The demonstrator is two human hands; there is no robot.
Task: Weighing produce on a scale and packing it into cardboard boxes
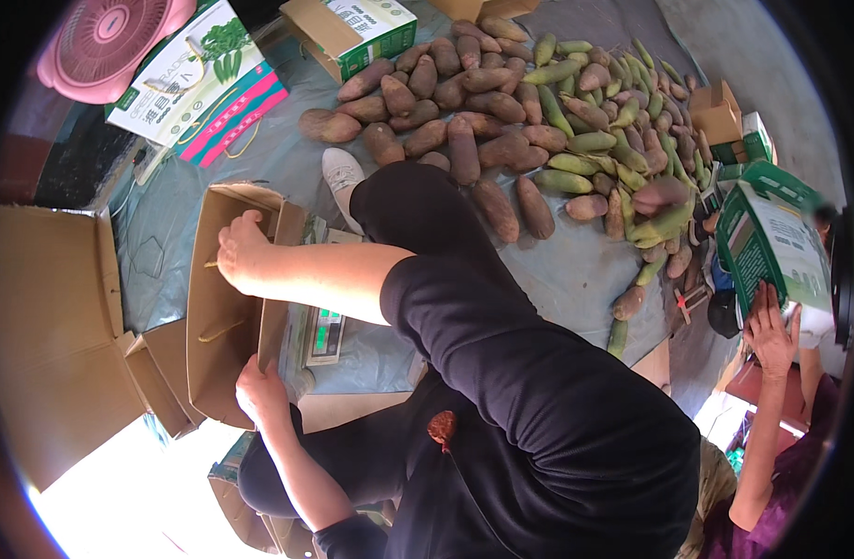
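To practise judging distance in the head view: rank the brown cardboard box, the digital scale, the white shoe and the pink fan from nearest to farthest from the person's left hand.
From the left hand:
1. Brown cardboard box, touched at its upper rim.
2. Digital scale, below and to the right, beside the box. The white shoe is nearly as close; hard to separate.
3. White shoe, up and to the right.
4. Pink fan, top left corner.

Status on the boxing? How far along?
Early. Done: one brown carton is opened out, standing on the sheet. In hand: the left hand grips its near edge, the right hand its far rim. Left: the pile of roots and green cobs lies loose, nothing visibly in the carton.
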